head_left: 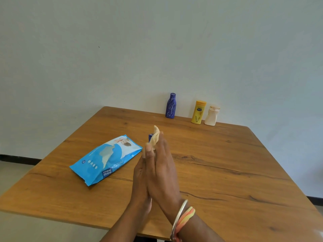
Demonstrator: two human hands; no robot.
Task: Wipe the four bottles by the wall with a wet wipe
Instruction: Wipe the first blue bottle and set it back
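Three bottles stand at the far edge of the wooden table, against the pale wall: a blue bottle, then apart from it a yellow Vaseline bottle just beside a cream bottle. Bare tabletop separates them from the hands. A blue wipes pack (flap lifted) lies left. The right hand presses a wet wipe with straight fingers against a small blue bottle, mostly hidden; the grip of the left hand cannot be told.

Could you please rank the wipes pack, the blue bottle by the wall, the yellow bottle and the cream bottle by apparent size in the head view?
1. The wipes pack, largest, though nearest the camera.
2. The blue bottle and yellow bottle, too alike to rank.
3. The cream bottle, slightly shorter.
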